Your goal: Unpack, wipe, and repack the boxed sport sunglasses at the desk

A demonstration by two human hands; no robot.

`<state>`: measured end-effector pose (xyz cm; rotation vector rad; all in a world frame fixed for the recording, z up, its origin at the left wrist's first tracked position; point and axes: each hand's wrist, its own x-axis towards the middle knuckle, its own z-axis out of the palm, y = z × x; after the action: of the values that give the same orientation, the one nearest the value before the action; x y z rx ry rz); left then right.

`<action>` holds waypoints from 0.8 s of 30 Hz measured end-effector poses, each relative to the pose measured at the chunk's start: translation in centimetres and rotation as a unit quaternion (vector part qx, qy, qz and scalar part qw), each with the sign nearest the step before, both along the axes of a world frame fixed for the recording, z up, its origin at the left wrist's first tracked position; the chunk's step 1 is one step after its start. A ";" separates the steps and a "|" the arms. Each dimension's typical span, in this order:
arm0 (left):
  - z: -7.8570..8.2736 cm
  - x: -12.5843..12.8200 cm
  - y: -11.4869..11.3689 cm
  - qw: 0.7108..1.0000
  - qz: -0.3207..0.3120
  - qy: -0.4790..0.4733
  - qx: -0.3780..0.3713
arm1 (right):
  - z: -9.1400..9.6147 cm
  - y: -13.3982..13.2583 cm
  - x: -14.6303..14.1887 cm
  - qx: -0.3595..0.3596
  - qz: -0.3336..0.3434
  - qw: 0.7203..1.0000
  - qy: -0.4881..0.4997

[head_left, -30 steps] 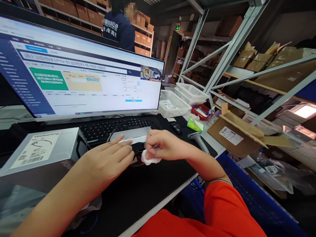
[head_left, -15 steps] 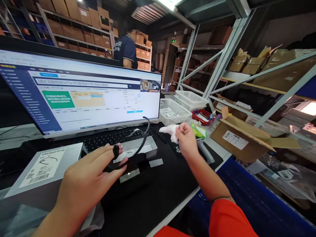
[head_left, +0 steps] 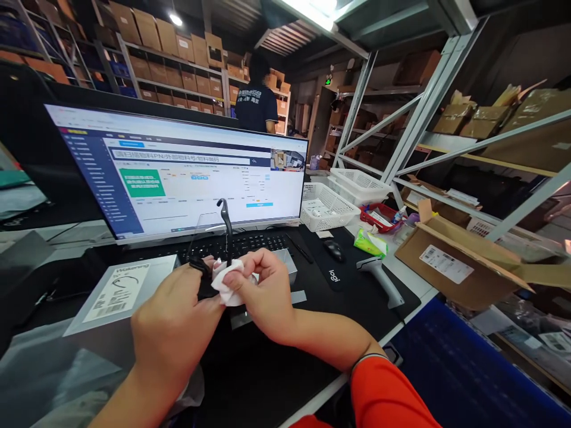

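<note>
My left hand is closed on a pair of black glasses; one curved temple arm sticks up above the fingers, and what looks like a clear lens shows beside it. A crumpled white wipe is pinched in my right hand and pressed against the glasses between both hands. My fingers and the wipe hide most of the frame. Partly behind my right hand lies an open silver box tray. To the left of my left hand sits a grey box with a printed label.
A monitor and keyboard stand behind my hands. To the right are a mouse, barcode scanner, green packet, white basket, red basket and open carton. A person stands beyond the monitor.
My right hand has moved left with the wipe, from above the mouse pad onto the glasses. The glasses' arm now points upright, and my view has shifted left.
</note>
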<state>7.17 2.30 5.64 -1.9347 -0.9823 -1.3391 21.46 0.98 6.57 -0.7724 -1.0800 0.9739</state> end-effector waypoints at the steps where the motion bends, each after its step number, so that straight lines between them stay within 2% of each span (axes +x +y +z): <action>1: -0.2 0.0 0.0 1.000 0.011 0.002 0.003 | -0.1 -0.1 -0.1 0.003 -0.020 0.999 -0.031; 4: -0.7 0.3 0.0 1.000 0.017 0.002 -0.003 | 0.0 -0.4 0.0 0.020 -0.087 0.989 -0.115; 6: -1.0 0.8 -0.1 0.999 0.027 0.004 -0.017 | 0.5 -0.2 0.4 0.007 -0.084 0.991 -0.104; 8: -1.1 1.5 -0.3 0.999 0.040 0.019 -0.012 | 1.6 0.6 1.1 -0.036 -0.029 0.999 -0.023; 10: -1.2 2.1 -0.5 0.998 0.039 0.047 0.012 | 3.0 1.9 1.8 -0.083 0.031 0.993 0.074; 13: -1.3 2.6 -0.5 0.995 0.026 0.081 0.043 | 4.3 3.5 2.1 -0.118 0.058 0.978 0.164; 15: -1.3 2.5 -0.3 0.995 0.031 0.080 0.045 | 3.9 3.6 1.5 -0.117 0.049 0.975 0.182; 21: -1.3 1.1 0.6 0.997 0.071 0.021 -0.006 | 0.1 0.8 -1.6 -0.078 0.024 0.989 0.121; 24: -1.4 1.2 0.5 0.998 0.060 0.015 -0.001 | 0.9 1.8 -0.9 -0.093 0.070 0.979 0.170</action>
<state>8.42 2.78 4.25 -1.8609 -1.0683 -1.2381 20.56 2.76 7.50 -0.6548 -0.7597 1.2895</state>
